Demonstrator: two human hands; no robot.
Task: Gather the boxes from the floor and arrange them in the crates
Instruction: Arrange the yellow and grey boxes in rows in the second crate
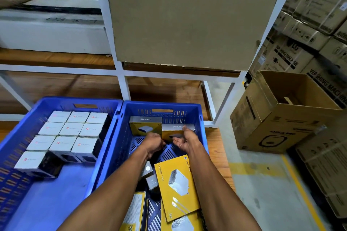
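Yellow boxes sit in the right blue crate (203, 118): one yellow box (144, 127) stands upright against the far wall at the left, and a second yellow box (175, 131) stands just beside it on the right. The right hand (185, 139) holds this second box, thumb hooked over its grey top edge and fingers curled at its front face. The left hand (155, 143) is just left of it, fingers curled downward near the box's lower left corner; the knuckles hide the fingertips, so I cannot tell whether it grips the box or only touches it.

Nearer the person, a flat yellow box (177, 185) printed with a charger lies tilted on the crate's grid floor, between the two forearms. More yellow boxes lie partly under it at the bottom edge, and two small grey boxes (150, 176) lie just to its left.

The left blue crate (56, 101) touches the right one side by side and holds white boxes (72, 129) packed in neat rows at its far end. Behind the crates stands a white shelf rack (120, 73) with a big cardboard box (187, 24) on it. An open cardboard carton (281, 114) rests on the floor to the right.
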